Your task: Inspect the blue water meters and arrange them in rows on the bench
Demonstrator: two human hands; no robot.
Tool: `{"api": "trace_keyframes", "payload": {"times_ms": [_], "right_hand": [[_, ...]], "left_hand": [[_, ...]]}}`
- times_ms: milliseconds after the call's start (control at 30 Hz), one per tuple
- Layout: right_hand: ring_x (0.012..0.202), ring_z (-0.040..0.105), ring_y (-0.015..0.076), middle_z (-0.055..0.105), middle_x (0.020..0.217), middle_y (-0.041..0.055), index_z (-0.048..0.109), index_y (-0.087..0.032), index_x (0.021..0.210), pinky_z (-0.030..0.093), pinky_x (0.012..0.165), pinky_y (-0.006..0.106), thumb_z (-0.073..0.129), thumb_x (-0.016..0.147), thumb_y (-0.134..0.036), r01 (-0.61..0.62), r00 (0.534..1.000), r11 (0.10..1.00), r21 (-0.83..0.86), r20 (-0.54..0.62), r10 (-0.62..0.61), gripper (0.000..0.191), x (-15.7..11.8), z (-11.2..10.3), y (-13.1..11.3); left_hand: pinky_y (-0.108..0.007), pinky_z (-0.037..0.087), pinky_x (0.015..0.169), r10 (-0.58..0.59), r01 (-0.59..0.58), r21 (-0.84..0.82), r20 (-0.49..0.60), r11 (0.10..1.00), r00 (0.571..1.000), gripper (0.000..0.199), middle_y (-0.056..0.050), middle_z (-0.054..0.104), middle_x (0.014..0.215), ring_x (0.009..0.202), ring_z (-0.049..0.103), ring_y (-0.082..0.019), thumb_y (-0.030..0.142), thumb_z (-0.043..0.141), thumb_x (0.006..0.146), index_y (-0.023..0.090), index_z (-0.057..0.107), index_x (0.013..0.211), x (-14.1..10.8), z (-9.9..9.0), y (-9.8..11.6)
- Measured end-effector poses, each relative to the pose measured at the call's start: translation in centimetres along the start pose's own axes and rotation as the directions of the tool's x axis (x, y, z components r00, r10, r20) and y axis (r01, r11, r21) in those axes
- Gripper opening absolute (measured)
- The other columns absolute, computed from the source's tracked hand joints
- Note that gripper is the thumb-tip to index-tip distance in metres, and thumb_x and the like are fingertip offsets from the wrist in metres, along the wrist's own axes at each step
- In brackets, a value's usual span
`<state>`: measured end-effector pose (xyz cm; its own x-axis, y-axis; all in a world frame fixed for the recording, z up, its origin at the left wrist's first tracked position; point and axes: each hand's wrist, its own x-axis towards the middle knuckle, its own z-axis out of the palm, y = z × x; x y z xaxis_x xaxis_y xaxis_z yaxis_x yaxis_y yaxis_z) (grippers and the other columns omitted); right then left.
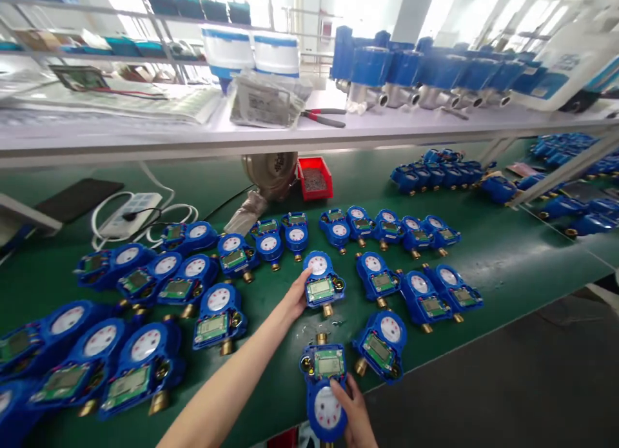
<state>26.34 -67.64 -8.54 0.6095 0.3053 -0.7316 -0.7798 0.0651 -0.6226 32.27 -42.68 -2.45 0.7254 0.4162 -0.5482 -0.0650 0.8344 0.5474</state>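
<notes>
My left hand [296,298] reaches forward and grips the left side of a blue water meter [321,289] with a round white dial, an exposed green circuit board and a small display. Nearer the front edge, my right hand [355,406] grips another blue water meter [327,406] by its right side, thumb over the casing near the dial. That one faces the other way, dial toward me and display away. Beside it, to the right, lies a tilted water meter [382,346]. Water drops [309,327] wet the green mat between the two held meters.
Many similar meters [145,345] lie in groups left, behind and right on the green bench [507,267]. Farther back are a red bin [315,178] of small parts, a white power strip [131,216] with cables, and a shelf [169,135] bearing red-handled pliers [325,118] and upright blue meters [370,68].
</notes>
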Motion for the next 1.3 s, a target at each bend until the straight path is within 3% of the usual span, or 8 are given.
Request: {"api": "trace_keyframes", "payload": {"times_ms": [233,400,567,733,867,1100,1200,1300], "right_hand": [[0.084,0.069,0.0231,0.072,0.093,0.0045,0.054,-0.017,0.113,0.056,0.075,0.034,0.082,0.056,-0.037,0.006,0.992,1.000,-0.017,0.126,-0.004,0.067,3.4,2.9,-1.1],[0.083,0.069,0.0192,0.073,0.090,0.0019,0.057,-0.017,0.111,0.056,0.075,0.029,0.080,0.058,-0.037,0.061,0.976,0.995,-0.080,0.216,-0.042,0.061,6.3,6.6,-3.7],[0.083,0.069,0.0193,0.073,0.090,0.0032,0.062,-0.016,0.104,0.056,0.076,0.028,0.079,0.060,-0.036,0.072,0.963,0.990,-0.123,0.268,-0.037,0.051,7.5,8.0,-4.6],[0.085,0.068,0.0216,0.073,0.091,0.0047,0.062,-0.014,0.103,0.056,0.078,0.032,0.078,0.062,-0.039,0.070,0.962,0.983,-0.173,0.272,-0.021,0.050,7.6,7.6,-4.6],[0.089,0.067,0.0212,0.072,0.097,0.0053,0.062,-0.015,0.105,0.056,0.078,0.031,0.076,0.064,-0.041,0.089,0.963,0.974,-0.210,0.267,-0.030,0.051,7.1,7.6,-4.6],[0.116,0.054,0.0259,0.060,0.125,0.0064,0.051,-0.022,0.123,0.047,0.095,0.039,0.072,0.064,-0.051,0.124,0.985,0.929,-0.348,0.158,-0.072,0.069,5.0,8.0,-4.9],[0.127,0.043,0.0303,0.046,0.139,0.0111,0.040,-0.021,0.134,0.035,0.105,0.047,0.063,0.068,-0.059,0.204,0.977,0.823,-0.531,0.063,-0.202,0.080,2.2,8.2,-5.1],[0.131,0.035,0.0317,0.041,0.142,0.0112,0.044,-0.022,0.132,0.025,0.110,0.046,0.059,0.071,-0.058,0.432,0.843,0.541,-0.722,0.109,-0.527,0.072,-1.4,9.6,-5.0]], "left_hand": [[-0.040,0.051,0.089,0.060,-0.060,0.003,-0.025,0.998,0.998,0.050,-0.015,0.071,0.104,0.088,0.069,-0.025,0.040,0.064,0.078,0.009,0.058,0.117,-13.7,-5.1,3.5],[-0.041,0.048,0.094,0.033,-0.056,-0.108,-0.208,0.992,0.978,0.052,-0.015,0.069,0.110,0.098,0.066,-0.028,0.043,0.062,0.078,0.010,0.058,0.118,-21.9,-9.7,0.2],[-0.040,0.049,0.093,-0.057,-0.058,-0.264,-0.405,0.963,0.913,0.054,-0.013,0.070,0.107,0.097,0.067,-0.028,0.043,0.065,0.075,0.010,0.056,0.118,-26.8,-15.2,-3.2],[-0.041,0.053,0.088,-0.053,-0.094,-0.264,-0.501,0.960,0.864,0.050,-0.014,0.073,0.095,0.084,0.070,-0.028,0.040,0.067,0.074,0.007,0.059,0.111,-28.1,-19.7,-3.8],[-0.044,0.052,0.089,-0.038,-0.098,-0.255,-0.479,0.962,0.877,0.051,-0.015,0.072,0.098,0.087,0.069,-0.029,0.041,0.067,0.074,0.008,0.059,0.112,-26.7,-22.9,-3.6],[-0.040,0.051,0.090,0.018,-0.091,-0.144,-0.444,0.985,0.896,0.053,-0.016,0.070,0.106,0.094,0.068,-0.029,0.045,0.067,0.074,0.010,0.060,0.113,-25.1,-25.1,-2.1],[-0.039,0.051,0.090,0.044,-0.097,-0.110,-0.409,0.989,0.911,0.055,-0.015,0.071,0.105,0.096,0.067,-0.029,0.045,0.067,0.074,0.010,0.059,0.116,-25.1,-25.3,-1.5],[-0.038,0.050,0.091,0.057,-0.106,-0.093,-0.429,0.990,0.901,0.060,-0.013,0.072,0.104,0.099,0.066,-0.029,0.045,0.068,0.072,0.012,0.056,0.120,-25.1,-25.3,-1.0]]}}
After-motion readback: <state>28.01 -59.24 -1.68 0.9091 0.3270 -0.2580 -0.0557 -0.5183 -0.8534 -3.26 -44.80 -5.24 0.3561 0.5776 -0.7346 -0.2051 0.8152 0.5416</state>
